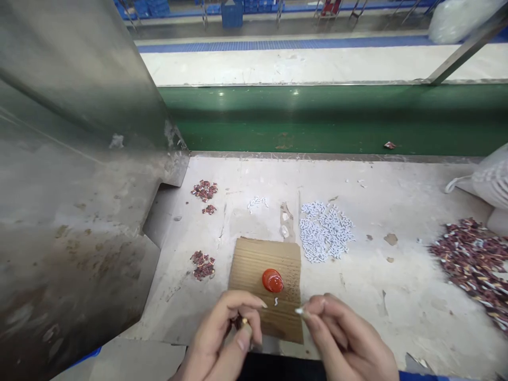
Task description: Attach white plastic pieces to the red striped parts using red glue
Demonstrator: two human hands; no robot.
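Observation:
My left hand [227,334] has its fingers curled round a small dark red piece with a yellowish tip [244,320], mostly hidden by the thumb and fingers. Between the thumb and forefinger of my right hand [342,334] is a small white curved piece [299,311]. Both hands are over the near edge of a brown cardboard sheet [248,264]. On that sheet sits a round patch of glossy red paste [272,280], with one loose white S-shaped piece [276,301] just below it. Right of the cardboard spreads a pile of similar white pieces [325,232].
Small clusters of dark red pieces [203,265] lie left, and a larger dark red heap [472,264] far right. A few white pieces [257,202] lie behind the cardboard. A metal housing [79,185] borders the left; a green conveyor belt [317,119] runs behind the table.

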